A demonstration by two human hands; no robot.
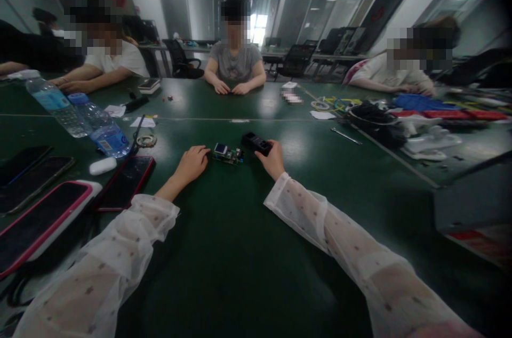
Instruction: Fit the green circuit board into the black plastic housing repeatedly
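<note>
A small green circuit board [228,154] with a little screen on top lies on the dark green table [224,247]. Just left of it rests my left hand [192,163], palm down and fingers stretched, the fingertips close to the board's edge; whether they touch it I cannot tell. My right hand [274,158] grips the right end of a black rectangular case [256,142] with openings in its upper face. The case is tilted, right of and slightly behind the board. Part of its right end is hidden by my fingers.
Several phones, one a red-edged phone [127,182], lie left, with a white earbud case [103,166] and two water bottles [104,127]. A wrench [346,136] and a heap of cables [376,119] lie right, near a grey box [476,199]. People sit across the table.
</note>
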